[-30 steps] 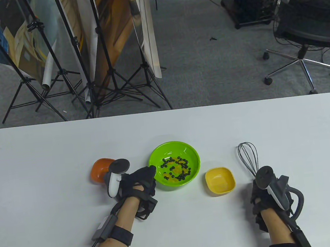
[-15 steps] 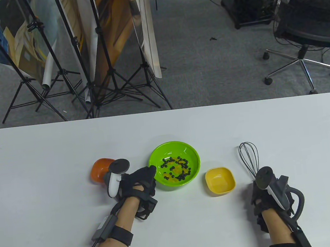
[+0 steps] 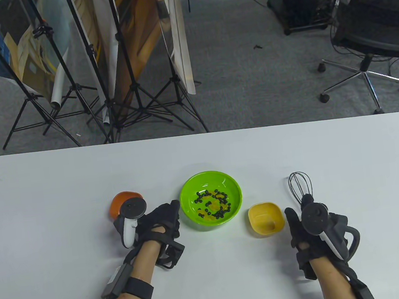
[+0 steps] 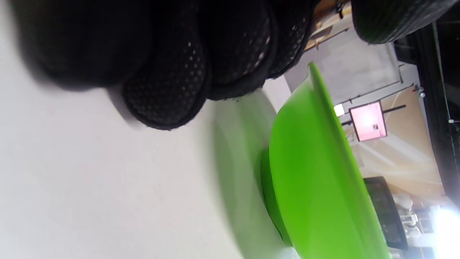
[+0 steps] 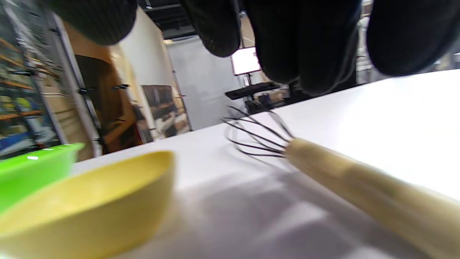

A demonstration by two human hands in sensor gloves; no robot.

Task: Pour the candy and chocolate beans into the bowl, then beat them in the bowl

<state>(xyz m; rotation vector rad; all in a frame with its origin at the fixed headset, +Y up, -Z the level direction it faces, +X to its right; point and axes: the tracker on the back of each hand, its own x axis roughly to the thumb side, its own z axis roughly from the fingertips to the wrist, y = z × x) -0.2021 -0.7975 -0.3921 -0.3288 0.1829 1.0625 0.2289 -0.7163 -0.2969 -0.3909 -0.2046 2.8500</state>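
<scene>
The green bowl (image 3: 208, 178) stands mid-table holding black chocolate beans (image 3: 220, 210) mixed with yellow candy (image 3: 208, 204). My left hand (image 3: 167, 215) lies just left of it, holding nothing. In the left wrist view its fingers (image 4: 165, 97) touch the table, a small gap short of the bowl's side (image 4: 316, 172). The whisk (image 3: 300, 185) lies on the table at the right. Its cream handle (image 5: 359, 187) shows in the right wrist view. My right hand (image 3: 300, 213) hovers over that handle, and its fingers (image 5: 280, 43) hang above the handle without touching it.
An empty yellow bowl (image 3: 266, 218) sits between the green bowl and my right hand, close to the thumb. An orange bowl (image 3: 119, 201) stands behind my left hand's tracker. Beyond the table's far edge are light stands (image 3: 135, 92) and an office chair (image 3: 370, 40).
My left hand has drawn back left from the green bowl's rim. My right hand has risen off the whisk handle, shifted left and spread its thumb. The whisk lies still.
</scene>
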